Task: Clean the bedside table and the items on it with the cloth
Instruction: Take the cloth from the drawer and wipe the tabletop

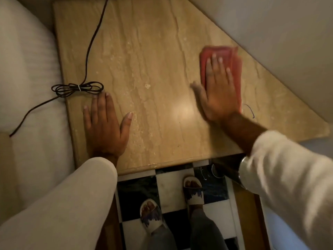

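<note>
Beige stone with pale veining forms the top of the desk (144, 69), wedged between a white bed (27, 69) at its left edge and a plain wall along its slanted right edge.

Fingers (214, 60) of the right hand (219, 91) lie spread and flat, pressing a folded red cloth (234, 56) against the stone near that slanted right edge; the hand is blurred, so a wiping stroke looks to be under way. The left hand (105, 123) rests open, palm down, by the front-left corner, gripping nothing and seemingly bracing the body. Just beyond its fingertips a bundled dark cable (77, 87) hangs over the left edge, its lead running toward the back of the desk.

The step in hand seems to be wiping the bare top, with no other items visible on it. Pale specks dot the middle and front, so the next move likely calls for sweeping the cloth leftward across them, then lifting the cable to wipe beneath it.

A small dark pen-like squiggle (251, 110) sits beside the right wrist; no readable writing, brand or label shows anywhere.
</note>
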A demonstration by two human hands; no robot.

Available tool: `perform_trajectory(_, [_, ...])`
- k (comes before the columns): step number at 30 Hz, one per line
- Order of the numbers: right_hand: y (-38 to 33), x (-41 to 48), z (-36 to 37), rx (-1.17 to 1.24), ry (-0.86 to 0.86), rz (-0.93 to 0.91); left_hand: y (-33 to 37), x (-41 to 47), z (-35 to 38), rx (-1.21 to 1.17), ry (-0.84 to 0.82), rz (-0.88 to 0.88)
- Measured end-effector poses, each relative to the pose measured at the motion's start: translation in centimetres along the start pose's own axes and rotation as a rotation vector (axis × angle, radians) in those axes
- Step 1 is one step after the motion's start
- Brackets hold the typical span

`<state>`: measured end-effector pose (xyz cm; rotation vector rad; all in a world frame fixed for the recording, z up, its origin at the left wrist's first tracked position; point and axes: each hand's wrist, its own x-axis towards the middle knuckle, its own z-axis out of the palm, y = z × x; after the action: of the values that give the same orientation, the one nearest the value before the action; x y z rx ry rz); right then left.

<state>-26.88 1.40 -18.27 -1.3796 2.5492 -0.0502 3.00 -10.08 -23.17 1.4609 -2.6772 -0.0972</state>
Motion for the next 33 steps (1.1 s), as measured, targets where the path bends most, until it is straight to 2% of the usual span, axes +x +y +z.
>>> perform_trajectory(2, [0.5, 4.8, -1.3, 0.013, 0.037, 0.022, 0.0, 0.0, 0.2, -0.003, 0.011, 0.001])
perform_trajectory(4, [0.2, 5.4, -1.1, 0.015, 0.053, 0.054, -0.2, 0.0, 0.4, -0.017, 0.016, -0.001])
perform_trajectory(6, [-0.1, 1.1, 0.0, 0.044, 0.060, 0.069, -0.2, -0.2, 0.5, -0.017, 0.008, -0.005])
perform_trajectory(10, [0.7, -14.0, 2.6, 0.007, -0.012, 0.083, 0.3, -0.2, 0.0, -0.046, -0.005, -0.008])
perform_trajectory(12, [1.2, -15.4, 3.0, -0.016, -0.049, 0.059, 0.4, -0.1, -0.3, -0.045, 0.004, -0.023])
perform_trajectory(16, [1.5, -4.4, 0.4, -0.008, -0.013, -0.037, 0.5, 0.0, -0.5, -0.042, 0.006, -0.011])
perform_trajectory(19, [1.7, 4.0, -1.5, -0.005, 0.030, -0.022, 0.2, -0.1, -0.2, -0.048, 0.008, 0.007])
perform_trajectory(22, [1.1, 4.6, -1.1, 0.019, 0.069, 0.018, -0.1, -0.1, 0.3, -0.032, 0.030, 0.005])
perform_trajectory(25, [1.4, -3.8, 0.6, 0.034, 0.085, 0.153, 0.3, 0.0, 0.0, -0.041, 0.023, 0.008])
perform_trajectory(28, [2.8, -12.9, 1.8, 0.034, 0.001, 0.253, 0.5, -0.2, -0.5, -0.041, -0.002, -0.008])
perform_trajectory(30, [4.2, -13.0, 1.6, 0.033, 0.030, 0.452, 0.6, -0.1, -0.6, -0.044, -0.006, 0.003])
perform_trajectory(33, [5.0, -6.1, 0.8, 0.105, 0.182, 0.867, 0.4, -0.2, -0.4, -0.028, 0.008, -0.005])
